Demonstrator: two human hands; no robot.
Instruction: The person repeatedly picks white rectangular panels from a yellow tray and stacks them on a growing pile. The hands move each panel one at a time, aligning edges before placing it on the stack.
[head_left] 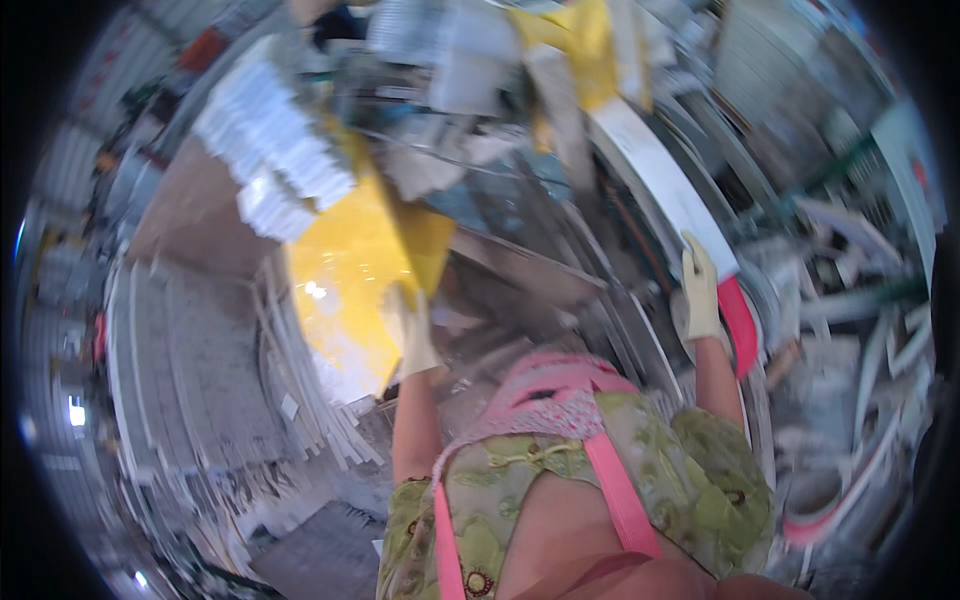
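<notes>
Wearing pink-strapped green floral clothing (640, 445); touching left-side flat yellow sheet (350, 265) with cream-gloved left hand (409, 328), right-side long white strip (662, 175) with cream-gloved right hand (702, 292); not discerning either grip's closure; seemingly finishing neither piece.

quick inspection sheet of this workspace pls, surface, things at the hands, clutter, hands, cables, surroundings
Surface: mostly hidden under scrap
Things: yellow sheet, creased and glossy; white strip with a red piece at its near end
Clutter: white ribbed stack upper left; mixed scrap right
Hands: both gloved; left hand at the sheet's right side, right hand at the strip's near end; grips unclear
Cables: nothing seen for certain
Surroundings: grey boards left; bright light far left
</notes>
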